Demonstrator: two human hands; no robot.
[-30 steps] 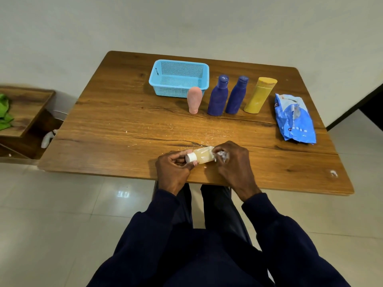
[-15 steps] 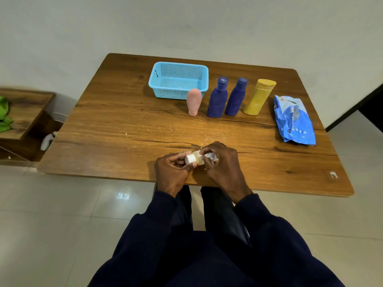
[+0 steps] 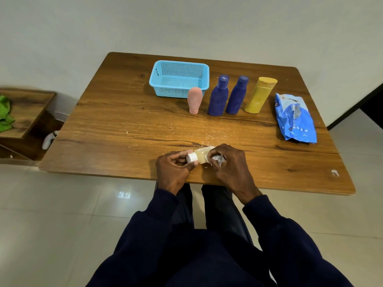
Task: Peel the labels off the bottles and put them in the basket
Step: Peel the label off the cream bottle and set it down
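Near the front edge of the wooden table point(image 3: 124, 121), the small pale bottle point(image 3: 200, 156) lay on its side between both hands, white cap toward the person's left. The left hand point(image 3: 174, 172) gripped the cap end, its fingers curled around it, so the neck was mostly covered. The right hand point(image 3: 230, 168) hid the bottle's base; its fingertips were bent and pinching a crumpled white label point(image 3: 217, 158). Whether that scrap was attached to the bottle or already free could not be made out. Fine white flecks point(image 3: 207, 139) dotted the wood just beyond the hands. Farther back stood the light blue basket point(image 3: 179, 66); what lay on its floor was hard to read through the mesh. A pink bottle point(image 3: 194, 100) stood in front of its right corner, covering part of the wall. To the right, two dark blue bottles point(image 3: 218, 96) stood just beside each other, then a yellow bottle point(image 3: 260, 95), then a crinkled blue packet point(image 3: 294, 119) whose print was too small to read. At the left border a low wooden shelf point(image 3: 27, 112) and a green cloth point(image 3: 5, 112) were cut off.
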